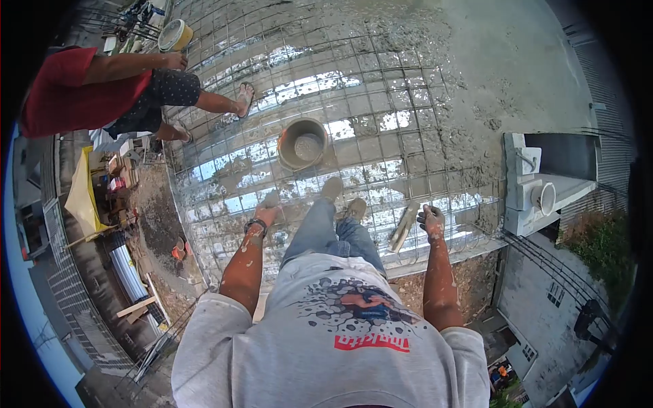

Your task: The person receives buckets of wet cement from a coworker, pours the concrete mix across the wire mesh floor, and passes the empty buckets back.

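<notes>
My left hand [268, 211], with a dark band at the wrist, hangs over the steel rebar grid [224, 178]. Its fingers look stretched out, and grey smears cover their tips. On the other side, my right hand [432, 222] has its fingers loosely curled and apart, holding nothing; they are stained grey. Close to it lies a pale, cement-smeared piece of wood [405, 227]. In front of my feet a bucket [302, 144] stands upright on the grid, with some grey material at its bottom. Neither hand touches the bucket.
Wet concrete [503, 75] covers the far right of the slab. A person in a red shirt [64, 95] stands on the grid at left, near a yellowish bucket [175, 35]. A concrete block structure [524, 204] rises at right. The slab edge [449, 253] drops off near my feet.
</notes>
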A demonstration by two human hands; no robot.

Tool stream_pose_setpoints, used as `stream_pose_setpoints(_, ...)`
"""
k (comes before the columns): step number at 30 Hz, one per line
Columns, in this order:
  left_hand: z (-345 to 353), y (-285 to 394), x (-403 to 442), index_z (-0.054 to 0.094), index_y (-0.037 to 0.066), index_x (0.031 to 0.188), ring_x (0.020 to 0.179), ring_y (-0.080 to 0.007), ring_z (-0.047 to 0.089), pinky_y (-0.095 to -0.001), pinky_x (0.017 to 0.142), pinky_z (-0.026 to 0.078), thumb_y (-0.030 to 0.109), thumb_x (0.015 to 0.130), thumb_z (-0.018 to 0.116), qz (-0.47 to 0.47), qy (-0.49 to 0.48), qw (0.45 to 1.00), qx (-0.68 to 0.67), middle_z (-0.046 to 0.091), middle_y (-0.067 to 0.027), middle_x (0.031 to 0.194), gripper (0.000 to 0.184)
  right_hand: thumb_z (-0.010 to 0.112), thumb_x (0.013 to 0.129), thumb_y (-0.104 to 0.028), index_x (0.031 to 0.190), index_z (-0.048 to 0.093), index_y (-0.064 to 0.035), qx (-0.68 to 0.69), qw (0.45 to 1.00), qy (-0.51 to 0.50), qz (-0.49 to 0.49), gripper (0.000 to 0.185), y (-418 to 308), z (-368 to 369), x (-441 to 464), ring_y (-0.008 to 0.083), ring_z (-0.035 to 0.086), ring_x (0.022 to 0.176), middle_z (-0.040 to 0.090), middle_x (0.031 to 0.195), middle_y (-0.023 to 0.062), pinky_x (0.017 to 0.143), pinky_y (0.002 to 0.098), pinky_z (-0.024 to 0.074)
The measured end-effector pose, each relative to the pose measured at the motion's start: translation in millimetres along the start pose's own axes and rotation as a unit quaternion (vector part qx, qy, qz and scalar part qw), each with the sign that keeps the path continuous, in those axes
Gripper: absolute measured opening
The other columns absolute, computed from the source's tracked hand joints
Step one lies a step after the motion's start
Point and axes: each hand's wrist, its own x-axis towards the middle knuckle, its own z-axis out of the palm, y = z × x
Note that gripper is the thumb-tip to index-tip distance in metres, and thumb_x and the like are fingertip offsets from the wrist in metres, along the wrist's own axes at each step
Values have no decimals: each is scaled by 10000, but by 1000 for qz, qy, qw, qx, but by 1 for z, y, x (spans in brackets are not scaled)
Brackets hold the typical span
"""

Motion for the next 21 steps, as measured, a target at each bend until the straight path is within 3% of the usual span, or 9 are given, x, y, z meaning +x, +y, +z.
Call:
stream_pose_setpoints(2,8,-52,-12,628,16,1096,850,-210,660,-326,729,519,307,767,728,-26,10,998,-61,683,-133,972,451,642,895,-298,1105,565,-2,-33,999,-19,2,371,-11,17,9,144,627,614,667,790,83,483,264,458)
stream_pose_setpoints(5,-1,-10,-81,586,65,1120,823,-162,646,-293,666,520,238,812,724,-112,-10,981,-160,667,-57,947,379,647,892,-304,1094,574,-14,-54,995,-79,-5,361,-6,44,37,129,605,591,656,769,63,479,260,451)
stream_pose_setpoints(9,-1,-37,-100,602,66,1079,772,-147,633,-297,627,523,228,813,725,-125,19,968,-217,658,-43,897,335,645,890,-328,1082,580,-44,-85,988,-128,-15,349,-18,92,36,113,590,589,648,762,37,490,264,449)
stream_pose_setpoints(12,1,-62,-98,642,-21,1053,756,-173,643,-297,635,521,269,780,731,-92,52,961,-255,677,-107,923,408,643,889,-337,1096,571,-54,-103,983,-147,-25,359,-20,119,29,122,595,595,650,780,39,492,272,445)
stream_pose_setpoints(16,-13,-51,-108,655,-4,1057,794,-156,643,-302,661,517,269,777,732,-76,64,938,-333,682,-85,928,398,637,891,-317,1116,546,-51,-131,978,-159,-29,360,-25,139,16,140,599,581,639,761,49,475,287,444)
stream_pose_setpoints(17,-15,-63,-101,647,-6,1082,804,-170,647,-306,702,520,321,795,703,-76,64,950,-297,686,-104,952,439,615,902,-347,1175,486,-76,-158,971,-180,-10,406,-17,139,31,177,630,615,654,805,79,501,309,480)
stream_pose_setpoints(20,-19,-115,-62,653,-8,1075,837,-192,654,-307,751,514,417,799,664,-76,25,975,-209,686,-138,990,507,623,894,-339,1116,524,-80,-165,974,-155,-11,355,-20,149,17,180,624,582,646,767,75,451,316,460)
stream_pose_setpoints(21,-34,-90,-82,672,5,1038,936,-255,649,-339,834,493,514,786,615,-97,30,971,-214,673,-188,1035,571,623,893,-336,1119,532,-89,-165,975,-149,-1,348,-20,150,16,186,627,583,649,770,78,452,318,461)
